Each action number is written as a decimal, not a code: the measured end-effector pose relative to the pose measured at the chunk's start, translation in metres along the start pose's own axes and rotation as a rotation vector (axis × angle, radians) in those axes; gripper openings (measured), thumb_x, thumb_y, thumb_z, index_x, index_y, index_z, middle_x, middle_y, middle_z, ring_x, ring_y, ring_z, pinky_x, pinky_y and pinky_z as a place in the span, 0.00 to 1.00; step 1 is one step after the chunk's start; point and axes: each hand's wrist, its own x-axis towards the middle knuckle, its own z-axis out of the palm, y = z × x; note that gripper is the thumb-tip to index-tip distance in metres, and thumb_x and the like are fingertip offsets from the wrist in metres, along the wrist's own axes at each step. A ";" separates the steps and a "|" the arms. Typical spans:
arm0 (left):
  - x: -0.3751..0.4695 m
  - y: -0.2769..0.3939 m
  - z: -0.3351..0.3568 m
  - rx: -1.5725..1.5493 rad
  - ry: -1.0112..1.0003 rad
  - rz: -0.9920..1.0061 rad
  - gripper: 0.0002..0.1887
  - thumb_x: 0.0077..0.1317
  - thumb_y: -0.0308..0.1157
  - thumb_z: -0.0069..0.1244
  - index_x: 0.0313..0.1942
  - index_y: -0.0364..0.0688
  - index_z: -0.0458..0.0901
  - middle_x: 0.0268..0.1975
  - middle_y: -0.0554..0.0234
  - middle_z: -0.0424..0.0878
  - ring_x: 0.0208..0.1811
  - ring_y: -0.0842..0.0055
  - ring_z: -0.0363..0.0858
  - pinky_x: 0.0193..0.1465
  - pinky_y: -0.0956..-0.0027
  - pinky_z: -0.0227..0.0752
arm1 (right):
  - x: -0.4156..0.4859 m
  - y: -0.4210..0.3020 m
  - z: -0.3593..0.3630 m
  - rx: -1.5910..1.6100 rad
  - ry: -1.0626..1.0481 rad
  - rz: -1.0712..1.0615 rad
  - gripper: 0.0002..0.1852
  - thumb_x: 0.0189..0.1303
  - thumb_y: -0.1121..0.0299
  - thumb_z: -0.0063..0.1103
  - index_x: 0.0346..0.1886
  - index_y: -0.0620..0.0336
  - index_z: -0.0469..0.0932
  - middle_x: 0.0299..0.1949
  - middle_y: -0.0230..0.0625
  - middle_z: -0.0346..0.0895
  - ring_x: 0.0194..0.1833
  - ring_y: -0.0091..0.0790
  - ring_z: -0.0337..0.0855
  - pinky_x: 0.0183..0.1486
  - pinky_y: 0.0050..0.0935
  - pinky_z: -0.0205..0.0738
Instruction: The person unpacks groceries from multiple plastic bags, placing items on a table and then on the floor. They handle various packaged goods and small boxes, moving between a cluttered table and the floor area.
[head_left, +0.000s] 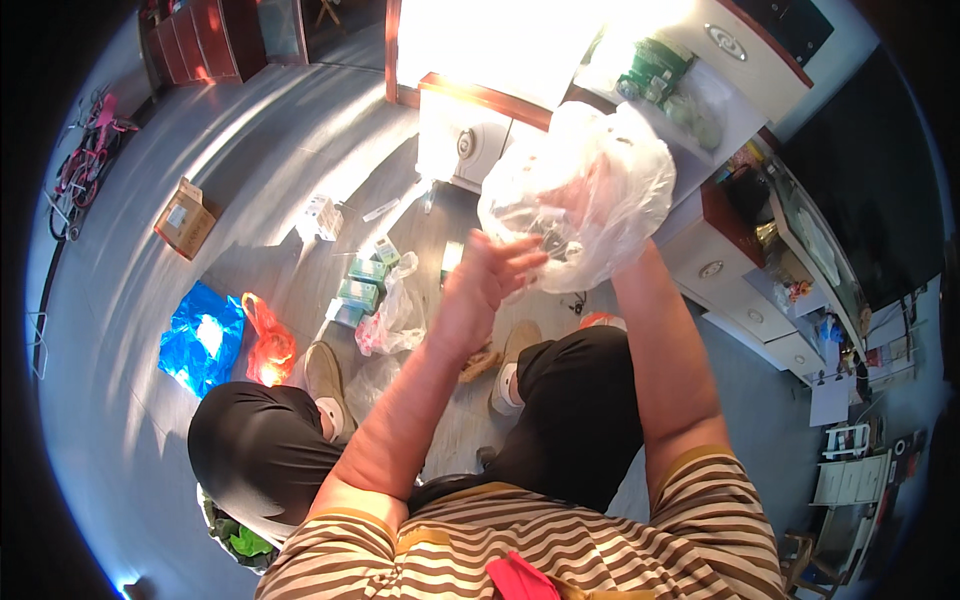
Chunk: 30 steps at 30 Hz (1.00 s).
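A clear plastic bag (577, 202) is puffed out in the air before me. My right hand (589, 191) shows only as a blurred pinkish shape through the film; whether it is inside or behind the bag I cannot tell, but the bag hangs on it. Something greyish lies in the bag's lower part, too unclear to name. My left hand (495, 274) is raised at the lower left edge of the bag, its blurred fingers apart and holding nothing.
On the floor are small green-and-white boxes (360, 292), a crumpled plastic bag (397, 315), an orange bag (270, 345), a blue bag (199, 337), a white box (322, 217) and an open cardboard box (184, 221). White drawer cabinets (465, 142) stand ahead; a green package (652, 67) rests on a shelf.
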 end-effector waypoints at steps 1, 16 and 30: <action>0.005 0.005 -0.008 -0.260 0.018 -0.057 0.43 0.79 0.66 0.23 0.65 0.34 0.78 0.70 0.42 0.76 0.70 0.45 0.74 0.74 0.47 0.66 | 0.000 0.002 -0.005 -0.056 -0.010 -0.023 0.31 0.72 0.47 0.59 0.71 0.52 0.69 0.67 0.37 0.73 0.68 0.42 0.72 0.72 0.54 0.67; 0.018 -0.125 -0.144 0.659 0.172 -0.320 0.40 0.75 0.60 0.43 0.77 0.41 0.63 0.73 0.40 0.70 0.72 0.41 0.70 0.72 0.43 0.67 | -0.025 -0.002 -0.050 0.067 -0.002 0.034 0.26 0.76 0.61 0.56 0.72 0.61 0.65 0.70 0.40 0.69 0.68 0.37 0.72 0.73 0.41 0.69; -0.103 -0.282 -0.260 1.592 -0.088 -0.893 0.22 0.68 0.47 0.52 0.54 0.41 0.86 0.49 0.49 0.88 0.49 0.55 0.89 0.56 0.57 0.81 | -0.024 0.019 -0.054 0.172 0.039 0.035 0.26 0.76 0.60 0.57 0.70 0.61 0.67 0.67 0.42 0.72 0.65 0.38 0.74 0.70 0.40 0.72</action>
